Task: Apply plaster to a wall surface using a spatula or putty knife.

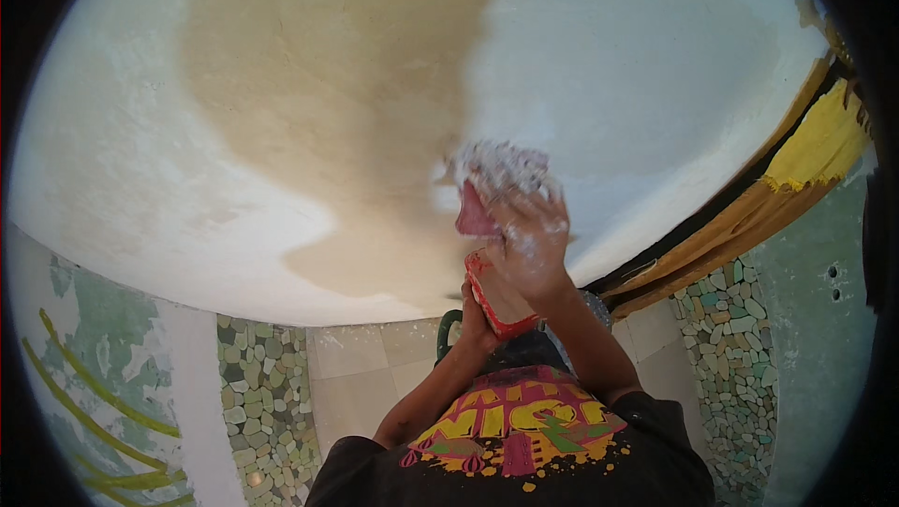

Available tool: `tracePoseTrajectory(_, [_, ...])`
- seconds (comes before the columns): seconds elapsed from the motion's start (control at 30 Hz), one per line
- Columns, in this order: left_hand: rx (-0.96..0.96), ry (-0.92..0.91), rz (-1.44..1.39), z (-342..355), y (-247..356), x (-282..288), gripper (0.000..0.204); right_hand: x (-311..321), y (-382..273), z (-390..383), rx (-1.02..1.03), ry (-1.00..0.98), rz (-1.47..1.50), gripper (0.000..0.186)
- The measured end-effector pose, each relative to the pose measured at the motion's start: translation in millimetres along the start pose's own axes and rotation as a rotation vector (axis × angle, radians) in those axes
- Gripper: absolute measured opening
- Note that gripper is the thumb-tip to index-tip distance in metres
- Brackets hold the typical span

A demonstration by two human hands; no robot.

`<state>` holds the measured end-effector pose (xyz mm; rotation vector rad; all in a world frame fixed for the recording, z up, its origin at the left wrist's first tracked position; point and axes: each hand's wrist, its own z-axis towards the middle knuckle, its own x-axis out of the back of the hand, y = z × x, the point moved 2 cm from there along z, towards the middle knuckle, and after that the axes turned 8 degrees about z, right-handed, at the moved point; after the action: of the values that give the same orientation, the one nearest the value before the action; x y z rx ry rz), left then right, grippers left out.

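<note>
My right hand (536, 240) is raised in front of the wall (618, 67), its fingers closed on a shaggy rag (506, 166). The rag is whitish on top with a dull pink part hanging lower; motion blurs it, and I cannot tell its exact kind. White smears cover the back of that hand. Just below, my left hand (478, 320) grips the side of a red tub (513, 330) with beige contents, close to my chest. The wall is whitish, with a large beige, damp-looking patch (328, 86) spreading left of the rag.
Brown boards (730, 217) with a yellow cloth (819, 142) run along the wall's right edge. Bands of pebble stone (265, 395) and pale tiles (348, 352) lie below. A dark green curved thing (448, 331) shows beside my left hand. Yellow-green strips (103, 390) are at lower left.
</note>
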<state>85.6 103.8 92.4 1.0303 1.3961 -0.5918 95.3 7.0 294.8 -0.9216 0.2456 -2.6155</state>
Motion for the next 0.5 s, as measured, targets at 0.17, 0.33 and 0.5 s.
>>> tracePoseTrajectory(0.17, [0.006,0.038,-0.036,9,-3,18,0.079,-3,8,-20,-0.036,-0.086,0.229,0.067])
tracePoseTrajectory(0.33, [-0.013,-0.029,-0.063,4,-3,10,0.074,40,16,14,0.078,0.227,0.107,0.042])
tracePoseTrajectory(0.5, [0.031,-0.052,-0.074,7,-6,15,0.069,-8,45,-11,0.068,0.114,-0.067,0.053])
